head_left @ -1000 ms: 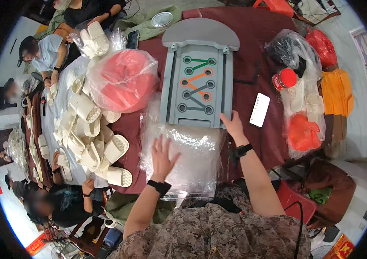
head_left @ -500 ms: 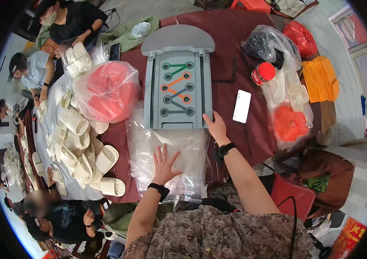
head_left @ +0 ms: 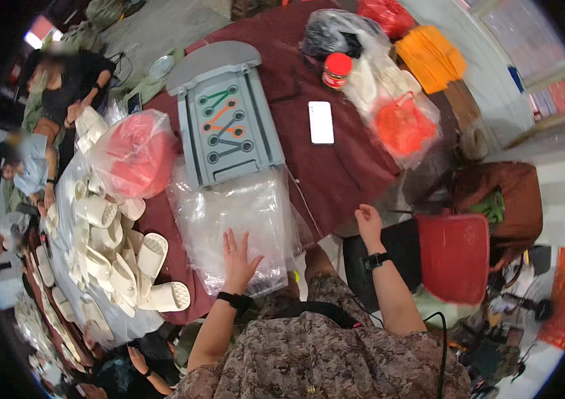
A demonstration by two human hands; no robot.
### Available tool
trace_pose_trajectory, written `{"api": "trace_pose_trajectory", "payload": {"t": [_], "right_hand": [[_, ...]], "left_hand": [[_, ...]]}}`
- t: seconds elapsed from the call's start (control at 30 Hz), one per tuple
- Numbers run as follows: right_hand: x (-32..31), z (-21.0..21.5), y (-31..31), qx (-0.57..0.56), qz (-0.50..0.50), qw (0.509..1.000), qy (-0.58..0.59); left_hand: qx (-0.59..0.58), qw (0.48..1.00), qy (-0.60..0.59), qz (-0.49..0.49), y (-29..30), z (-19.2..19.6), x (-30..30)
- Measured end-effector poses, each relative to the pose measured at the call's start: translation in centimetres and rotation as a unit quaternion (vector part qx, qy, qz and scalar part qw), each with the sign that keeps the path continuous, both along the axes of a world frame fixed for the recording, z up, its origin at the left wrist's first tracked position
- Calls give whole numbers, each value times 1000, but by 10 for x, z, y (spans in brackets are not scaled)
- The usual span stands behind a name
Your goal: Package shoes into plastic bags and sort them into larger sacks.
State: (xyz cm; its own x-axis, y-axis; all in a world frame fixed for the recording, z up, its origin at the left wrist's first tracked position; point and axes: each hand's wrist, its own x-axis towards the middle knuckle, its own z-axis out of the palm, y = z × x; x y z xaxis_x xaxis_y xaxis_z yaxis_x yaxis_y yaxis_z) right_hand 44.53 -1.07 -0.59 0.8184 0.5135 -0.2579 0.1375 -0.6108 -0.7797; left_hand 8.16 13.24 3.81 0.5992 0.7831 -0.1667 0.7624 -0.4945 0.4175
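My left hand [head_left: 238, 265] lies with spread fingers on a stack of clear plastic bags [head_left: 229, 223] at the table's near edge. It holds nothing. Off to the right, past the table's edge, my right hand [head_left: 369, 226] is raised near a red chair, its fingers curled in and no object showing in them. Just beyond the bags, a grey plastic board [head_left: 229, 174] with a rounded far end rests on part of the stack. Green, orange and grey zigzag bars link round holes on its face.
Cream slippers [head_left: 119, 266] are heaped on the left, beside a bagged red bundle [head_left: 136, 156]. A phone [head_left: 321, 123], a red-lidded jar [head_left: 337, 70] and an orange cloth [head_left: 432, 60] lie to the right. The red chair [head_left: 452, 256] stands nearby. Other people sit along the left.
My right hand has let go of the board's near right corner and moved right, off the table. My left hand stays on the bags. The whole view has turned to the right.
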Motion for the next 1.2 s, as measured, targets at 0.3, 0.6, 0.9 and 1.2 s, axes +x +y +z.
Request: {"api": "trace_pose_trajectory", "payload": {"t": [0.3,0.6,0.9,1.2], "right_hand": [[59,34,-232,63,-231,953,-186],[135,136,-433,-234,-362,741,-516],[186,87,-573,-282,-376,861,-193],[204,67,-590,-203,-382,890,-144]], "left_hand": [[13,996,-19,88,-70,32,-87],[56,986,-22,154,-163,44,-153],[10,989,51,138,-274,69,-175],[16,968,77,240,-329,95,-242]]}}
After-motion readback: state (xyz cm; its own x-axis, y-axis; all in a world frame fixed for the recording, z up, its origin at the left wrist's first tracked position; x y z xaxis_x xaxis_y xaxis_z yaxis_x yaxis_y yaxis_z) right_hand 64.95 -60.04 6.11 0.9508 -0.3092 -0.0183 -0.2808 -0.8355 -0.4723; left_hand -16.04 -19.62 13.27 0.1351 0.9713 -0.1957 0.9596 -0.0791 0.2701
